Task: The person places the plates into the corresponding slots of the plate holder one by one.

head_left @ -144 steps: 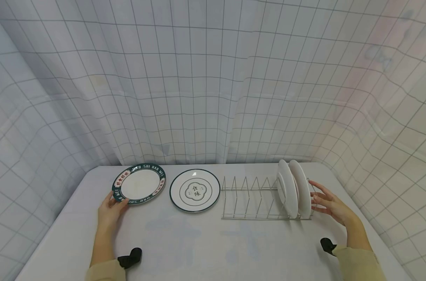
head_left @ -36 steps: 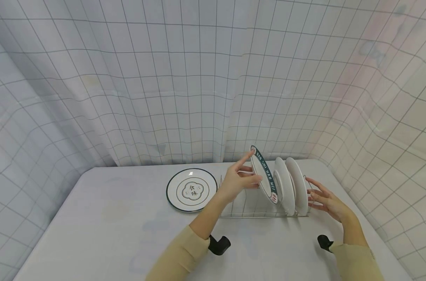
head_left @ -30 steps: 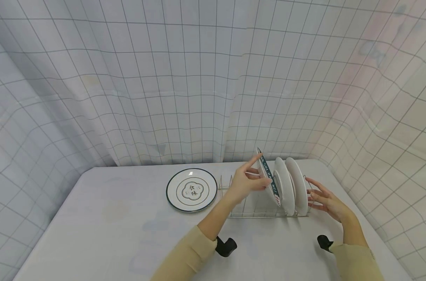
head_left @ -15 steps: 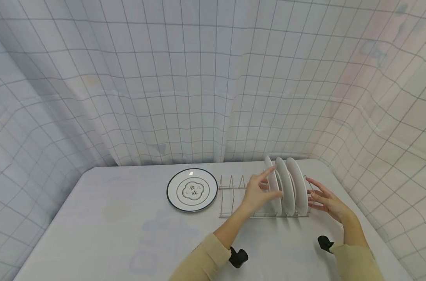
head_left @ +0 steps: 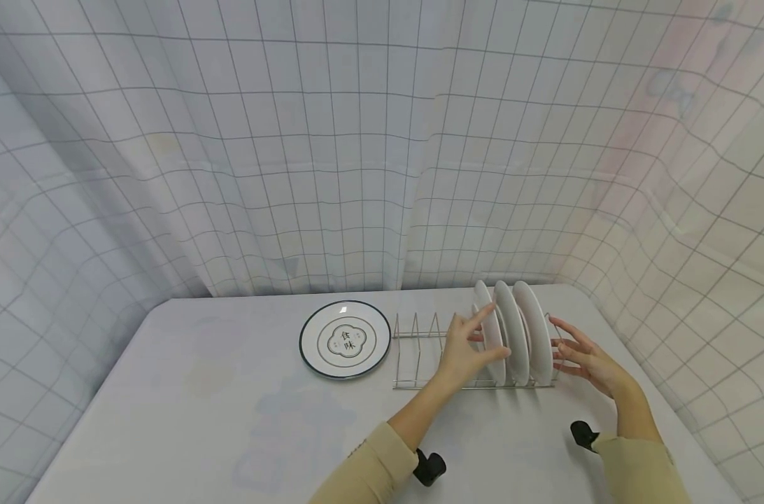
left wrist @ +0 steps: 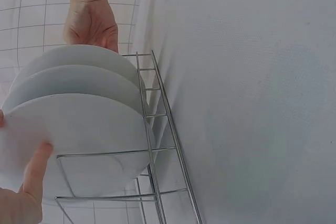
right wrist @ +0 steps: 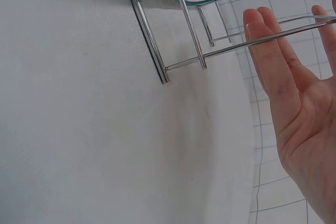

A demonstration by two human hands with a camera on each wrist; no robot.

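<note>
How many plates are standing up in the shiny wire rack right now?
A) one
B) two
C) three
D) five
C: three white round plates stand on edge side by side at the right end of the silver wire rack, the left plate, the middle plate and the right plate, while the green-rimmed round plate lies flat on the table beside the rack.

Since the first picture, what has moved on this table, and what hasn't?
The left hand carried the green-rimmed plate from the table's left side into the wire rack, where it now stands beside the two white plates; fingers still touch it. The flat plate stayed put, and the right hand kept open against the rack's end.
</note>
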